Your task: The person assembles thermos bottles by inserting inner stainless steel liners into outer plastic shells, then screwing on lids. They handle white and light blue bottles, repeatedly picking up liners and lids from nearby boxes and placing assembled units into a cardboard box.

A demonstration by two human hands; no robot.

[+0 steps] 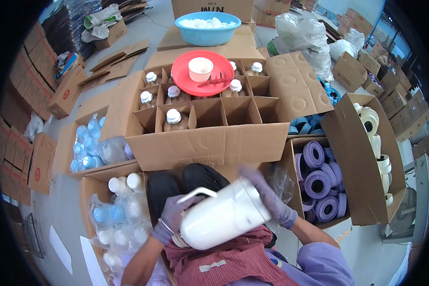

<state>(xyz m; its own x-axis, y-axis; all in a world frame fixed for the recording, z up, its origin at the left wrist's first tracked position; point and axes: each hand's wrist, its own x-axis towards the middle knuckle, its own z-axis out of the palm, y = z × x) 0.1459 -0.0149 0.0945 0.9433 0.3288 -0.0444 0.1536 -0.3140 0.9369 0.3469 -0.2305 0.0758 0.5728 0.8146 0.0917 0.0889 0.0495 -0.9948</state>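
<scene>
A white vacuum jug (224, 217) lies tilted on its side above my lap, its handle (198, 193) uppermost. My left hand (174, 214), in a purple-grey glove, is closed around the jug's left end beside the handle. Against the wide right end rests my right hand (274, 200), gloved alike; its fingers are smeared by motion and their grip is unclear. Ahead stands an open carton (205, 145) with cardboard dividers, holding several silvery bottle-shaped liners (176, 123) with white tops. Across it sits a red plate (181, 78) carrying a small cream cup (200, 69) and a dark red tool (213, 82).
A blue basin (207, 35) with white pieces stands behind the carton. Purple rings (317, 185) fill a box at right, next to a box of cream-white parts (383, 164). At left are bagged white and blue parts (114, 214). Stacked cartons (71, 90) line the far left.
</scene>
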